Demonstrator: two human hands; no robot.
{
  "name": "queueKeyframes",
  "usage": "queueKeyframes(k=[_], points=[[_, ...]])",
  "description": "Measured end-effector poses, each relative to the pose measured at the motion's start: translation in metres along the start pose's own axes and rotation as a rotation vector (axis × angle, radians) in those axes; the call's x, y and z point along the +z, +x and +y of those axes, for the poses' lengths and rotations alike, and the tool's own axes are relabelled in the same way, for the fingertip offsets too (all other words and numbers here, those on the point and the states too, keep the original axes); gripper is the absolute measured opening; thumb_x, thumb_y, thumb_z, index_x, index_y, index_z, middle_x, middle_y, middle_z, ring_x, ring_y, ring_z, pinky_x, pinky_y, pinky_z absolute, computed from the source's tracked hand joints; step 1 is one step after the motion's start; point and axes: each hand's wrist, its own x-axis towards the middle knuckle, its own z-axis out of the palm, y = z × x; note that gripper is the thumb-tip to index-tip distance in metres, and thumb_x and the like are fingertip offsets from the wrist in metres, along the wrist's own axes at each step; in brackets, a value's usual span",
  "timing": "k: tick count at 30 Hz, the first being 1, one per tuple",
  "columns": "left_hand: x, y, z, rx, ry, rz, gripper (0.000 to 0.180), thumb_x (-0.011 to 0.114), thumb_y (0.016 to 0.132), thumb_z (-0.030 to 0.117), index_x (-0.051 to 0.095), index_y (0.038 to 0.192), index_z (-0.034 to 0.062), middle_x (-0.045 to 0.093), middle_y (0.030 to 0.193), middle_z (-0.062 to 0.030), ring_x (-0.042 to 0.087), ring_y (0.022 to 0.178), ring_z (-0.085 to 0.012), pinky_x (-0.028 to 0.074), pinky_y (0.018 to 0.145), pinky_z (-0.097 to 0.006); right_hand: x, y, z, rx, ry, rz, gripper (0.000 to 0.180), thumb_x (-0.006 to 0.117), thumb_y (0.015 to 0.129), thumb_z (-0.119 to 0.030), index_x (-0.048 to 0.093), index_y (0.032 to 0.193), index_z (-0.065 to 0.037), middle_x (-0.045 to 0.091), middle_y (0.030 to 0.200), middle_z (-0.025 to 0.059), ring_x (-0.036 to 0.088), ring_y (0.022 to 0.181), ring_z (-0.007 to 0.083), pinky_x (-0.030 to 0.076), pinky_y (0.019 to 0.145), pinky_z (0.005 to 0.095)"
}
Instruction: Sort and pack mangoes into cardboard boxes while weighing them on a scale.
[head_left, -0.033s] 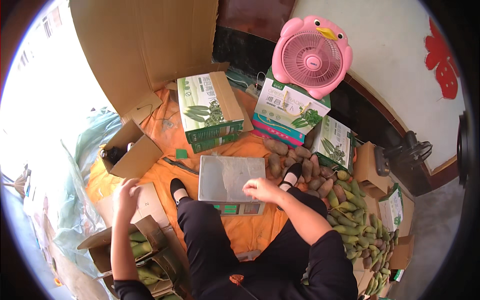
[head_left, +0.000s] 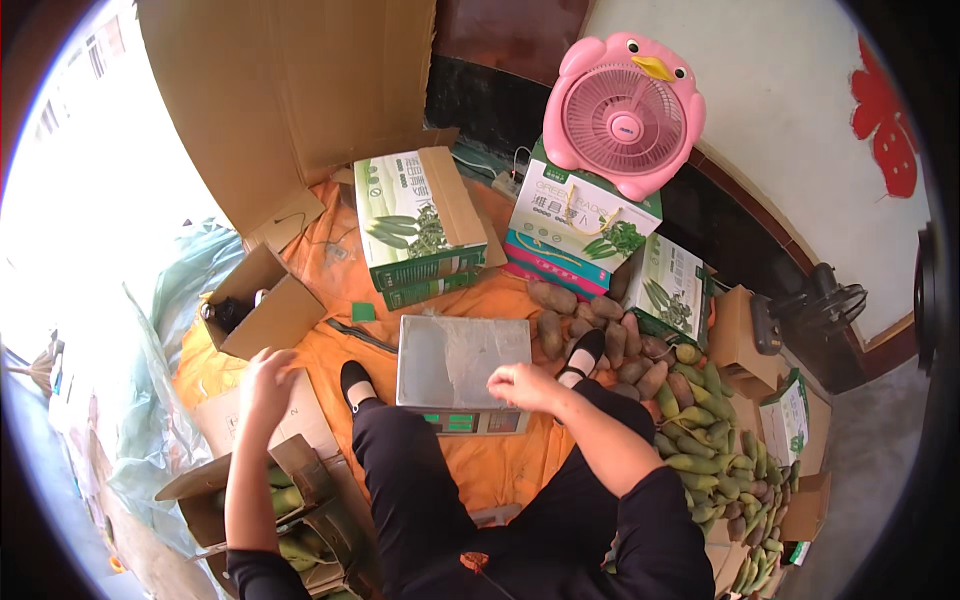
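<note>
A flat silver weighing scale (head_left: 460, 362) with a green-lit display stands between my feet, its plate bare. My right hand (head_left: 528, 386) hovers at the plate's right edge with its fingers bent together, and nothing shows in them. Whether it touches the plate I cannot tell. Off to the left, my left hand (head_left: 264, 388) is raised over a flat piece of cardboard (head_left: 225, 412), its fingers loosely curved and apart, holding nothing visible. Below it, an open carton (head_left: 205, 500) contains green radishes (head_left: 285, 500).
Brownish-red tubers (head_left: 552, 335) and a heap of green radishes (head_left: 705, 460) lie at the right. White-and-green printed cartons (head_left: 415, 215) stand at the back, with a pink bird-shaped fan (head_left: 625, 125) on stacked boxes. A small open carton (head_left: 265, 305) and plastic sheeting (head_left: 150, 420) are left.
My left hand has shifted slightly to the right. My right hand stays almost in place by the scale's edge.
</note>
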Motion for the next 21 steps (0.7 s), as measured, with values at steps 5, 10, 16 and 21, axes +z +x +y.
queueKeyframes(k=[5, 10, 16, 21], points=[[0.075, 0.09, 0.07, 0.225, 0.206, -0.267, 0.032, 0.066, 0.078, 0.023, 0.065, 0.109, 0.0132, 0.061, 0.105, -0.0099, 0.053, 0.11, -0.0291, 0.039, 0.093, -0.044, 0.002, -0.01, -0.018, -0.112, -0.423, 0.005, 0.026, 0.06, 0.085, -0.03, 0.066, 0.1, -0.01, 0.068, 0.095, 0.012, 0.064, 0.09, 0.0316, 0.05, 0.079, 0.0419], [0.144, 0.16, 0.135, 0.313, 0.435, -0.373, 0.041, 0.065, 0.079, 0.021, 0.06, 0.119, 0.015, 0.058, 0.117, -0.0061, 0.051, 0.115, -0.0268, 0.039, 0.095, -0.044, 0.003, -0.03, -0.024, -0.191, -0.491, -0.091, 0.028, 0.06, 0.087, -0.031, 0.062, 0.105, -0.01, 0.066, 0.097, 0.0114, 0.063, 0.093, 0.032, 0.05, 0.078, 0.044], [0.23, 0.216, 0.195, 0.492, 0.636, -0.333, 0.057, 0.063, 0.079, 0.012, 0.047, 0.134, 0.0167, 0.044, 0.135, -0.0054, 0.036, 0.131, -0.0259, 0.038, 0.098, -0.048, -0.009, -0.049, -0.011, -0.228, -0.499, -0.059, 0.03, 0.062, 0.086, -0.03, 0.058, 0.108, -0.009, 0.065, 0.097, 0.0113, 0.064, 0.092, 0.032, 0.051, 0.077, 0.0446], [0.299, 0.239, 0.183, 0.669, 0.837, -0.169, 0.057, 0.054, 0.087, 0.017, 0.039, 0.142, 0.0178, 0.035, 0.145, -0.005, 0.025, 0.14, -0.0263, 0.031, 0.105, -0.052, -0.021, -0.057, -0.021, -0.23, -0.498, -0.138, 0.032, 0.06, 0.088, -0.03, 0.056, 0.11, -0.008, 0.064, 0.099, 0.0102, 0.062, 0.097, 0.029, 0.049, 0.082, 0.0441]])
